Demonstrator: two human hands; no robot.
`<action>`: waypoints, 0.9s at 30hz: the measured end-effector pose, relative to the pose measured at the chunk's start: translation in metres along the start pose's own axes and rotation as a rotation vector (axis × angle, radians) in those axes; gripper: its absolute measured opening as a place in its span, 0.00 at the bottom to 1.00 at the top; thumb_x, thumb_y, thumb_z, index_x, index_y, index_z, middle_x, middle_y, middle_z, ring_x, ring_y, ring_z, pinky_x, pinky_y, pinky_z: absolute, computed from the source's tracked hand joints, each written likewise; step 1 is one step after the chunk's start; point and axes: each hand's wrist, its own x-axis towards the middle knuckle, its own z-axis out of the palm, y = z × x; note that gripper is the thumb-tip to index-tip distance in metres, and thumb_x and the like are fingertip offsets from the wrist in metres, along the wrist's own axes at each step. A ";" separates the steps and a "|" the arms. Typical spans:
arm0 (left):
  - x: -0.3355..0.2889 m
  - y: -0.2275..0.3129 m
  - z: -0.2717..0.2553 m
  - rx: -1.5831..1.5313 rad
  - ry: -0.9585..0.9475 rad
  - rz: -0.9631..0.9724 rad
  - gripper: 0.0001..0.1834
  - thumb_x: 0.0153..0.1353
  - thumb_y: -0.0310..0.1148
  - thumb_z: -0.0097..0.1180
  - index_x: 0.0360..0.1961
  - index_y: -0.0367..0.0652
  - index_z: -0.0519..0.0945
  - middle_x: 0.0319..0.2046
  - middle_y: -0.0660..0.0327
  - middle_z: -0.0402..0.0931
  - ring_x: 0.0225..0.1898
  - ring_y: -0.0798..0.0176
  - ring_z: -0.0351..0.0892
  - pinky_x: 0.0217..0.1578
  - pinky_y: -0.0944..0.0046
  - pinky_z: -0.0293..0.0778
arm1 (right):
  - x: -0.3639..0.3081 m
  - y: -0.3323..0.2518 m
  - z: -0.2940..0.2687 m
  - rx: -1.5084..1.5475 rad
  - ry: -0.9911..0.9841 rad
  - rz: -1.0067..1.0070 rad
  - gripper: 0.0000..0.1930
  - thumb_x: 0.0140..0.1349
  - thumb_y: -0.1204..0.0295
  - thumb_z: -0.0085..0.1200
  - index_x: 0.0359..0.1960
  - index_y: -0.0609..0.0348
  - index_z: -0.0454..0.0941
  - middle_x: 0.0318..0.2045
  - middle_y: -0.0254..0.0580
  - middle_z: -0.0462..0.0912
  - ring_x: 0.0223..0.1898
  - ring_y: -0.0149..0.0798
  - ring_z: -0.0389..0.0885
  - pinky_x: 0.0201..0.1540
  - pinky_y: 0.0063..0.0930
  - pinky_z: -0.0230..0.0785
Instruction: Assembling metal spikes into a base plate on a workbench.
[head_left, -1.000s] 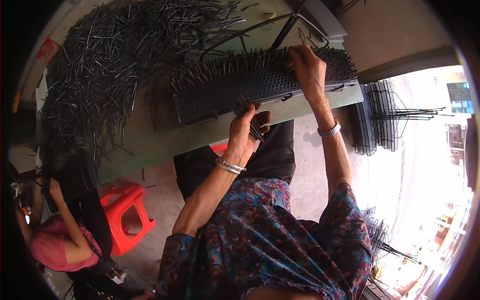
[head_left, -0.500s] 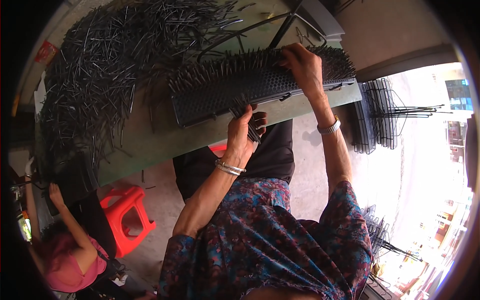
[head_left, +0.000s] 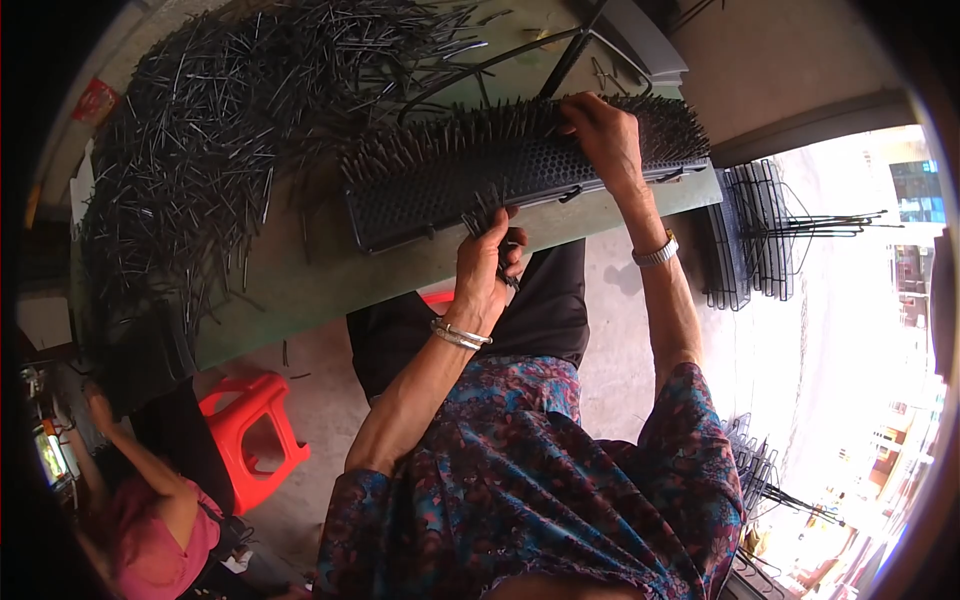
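Note:
A long black panel point(head_left: 410, 207) full of small holes lies tilted along the table's front edge. Thin dark rods point(head_left: 440, 137) stand densely in its far rows, while the nearer rows show bare holes. My left hand point(head_left: 484, 265) is closed around a small bundle of black rods point(head_left: 484, 208), just in front of the panel's near edge. At the border of the standing rods, my right hand point(head_left: 610, 145) has its fingers bent and pressed together over the holes. Whatever those fingertips hold is hidden.
A big heap of loose black rods point(head_left: 200, 140) covers the table's point(head_left: 270, 325) left part. A black bent metal frame point(head_left: 565, 65) stands behind the panel. At lower left are a red plastic stool point(head_left: 255, 440) and another person in pink point(head_left: 170, 540). Wire racks point(head_left: 760, 235) stand at right.
My right hand has shifted slightly left along the panel. The rods in my left hand have changed angle a little. The other person's arm has moved left and down.

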 end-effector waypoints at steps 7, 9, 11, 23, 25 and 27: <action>-0.003 0.001 0.006 -0.007 0.023 0.008 0.17 0.65 0.42 0.58 0.45 0.39 0.77 0.25 0.61 0.76 0.19 0.75 0.67 0.15 0.76 0.56 | -0.002 0.000 0.003 -0.332 0.081 -0.192 0.06 0.59 0.67 0.56 0.36 0.49 0.83 0.34 0.39 0.80 0.36 0.45 0.80 0.36 0.36 0.74; -0.003 0.000 0.007 -0.002 0.020 0.018 0.17 0.64 0.42 0.59 0.46 0.39 0.78 0.27 0.59 0.78 0.20 0.75 0.69 0.14 0.76 0.57 | -0.002 0.000 0.003 -0.312 0.067 -0.190 0.07 0.60 0.66 0.56 0.37 0.49 0.84 0.35 0.39 0.79 0.36 0.45 0.80 0.36 0.35 0.73; -0.004 0.000 0.010 0.008 0.031 0.013 0.17 0.64 0.42 0.59 0.46 0.39 0.78 0.27 0.58 0.79 0.20 0.75 0.69 0.15 0.76 0.57 | -0.003 -0.001 0.004 -0.290 0.054 -0.191 0.08 0.61 0.66 0.56 0.38 0.50 0.84 0.35 0.39 0.79 0.35 0.44 0.80 0.36 0.34 0.72; -0.008 0.004 0.013 0.027 0.016 0.004 0.16 0.65 0.41 0.57 0.45 0.40 0.79 0.32 0.53 0.83 0.24 0.70 0.78 0.16 0.76 0.58 | -0.016 -0.008 0.011 -0.504 0.083 -0.147 0.10 0.61 0.63 0.56 0.41 0.50 0.84 0.37 0.45 0.78 0.40 0.48 0.78 0.37 0.38 0.71; -0.008 0.004 0.012 0.035 0.020 0.002 0.16 0.65 0.41 0.57 0.45 0.40 0.79 0.32 0.53 0.83 0.24 0.70 0.79 0.16 0.76 0.58 | -0.021 -0.016 0.010 -0.418 0.134 -0.141 0.13 0.62 0.62 0.56 0.42 0.55 0.83 0.34 0.45 0.80 0.35 0.43 0.80 0.35 0.34 0.71; -0.006 0.004 0.010 0.028 0.008 0.007 0.15 0.64 0.40 0.58 0.44 0.40 0.79 0.33 0.54 0.84 0.25 0.70 0.79 0.16 0.76 0.59 | -0.028 -0.026 0.006 -0.134 -0.099 -0.009 0.14 0.62 0.61 0.57 0.42 0.58 0.83 0.31 0.43 0.80 0.32 0.38 0.79 0.33 0.31 0.70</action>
